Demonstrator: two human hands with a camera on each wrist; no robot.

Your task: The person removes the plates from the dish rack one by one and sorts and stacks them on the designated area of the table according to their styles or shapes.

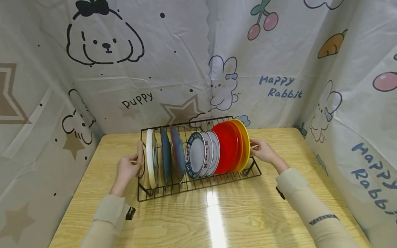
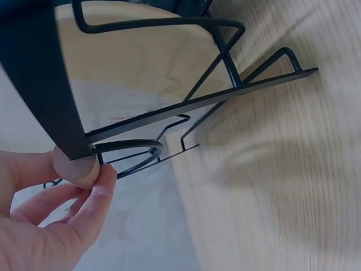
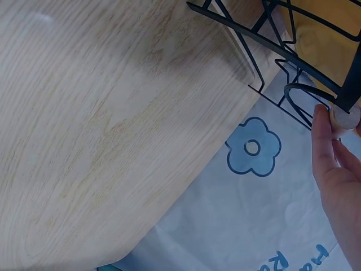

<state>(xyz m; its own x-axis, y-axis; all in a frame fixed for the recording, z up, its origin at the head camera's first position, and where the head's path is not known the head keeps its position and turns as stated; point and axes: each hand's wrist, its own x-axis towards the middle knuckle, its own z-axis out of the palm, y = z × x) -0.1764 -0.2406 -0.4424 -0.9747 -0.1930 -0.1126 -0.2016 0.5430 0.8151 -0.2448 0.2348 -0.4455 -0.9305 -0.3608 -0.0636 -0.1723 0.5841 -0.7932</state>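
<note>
A black wire dish rack (image 1: 198,188) stands lengthwise near the back of the table, filled with upright plates. At its left end my left hand (image 1: 127,168) grips a wooden handle (image 2: 76,169), thumb and fingers around the round bar. My right hand (image 1: 263,151) pinches the matching handle (image 3: 343,119) at the other end. From left to right stand a cream plate (image 1: 150,158), two dark blue plates (image 1: 165,156), several white plates with patterned rims (image 1: 196,155), a red plate (image 1: 226,148), an orange one behind it and a yellow plate (image 1: 247,148).
The wooden table (image 1: 263,210) extends in front of the rack and to both sides. Behind it and at the sides hangs a pale printed cloth (image 1: 176,69) with cartoon animals and lettering. A bright light reflection lies on the tabletop in front of the rack.
</note>
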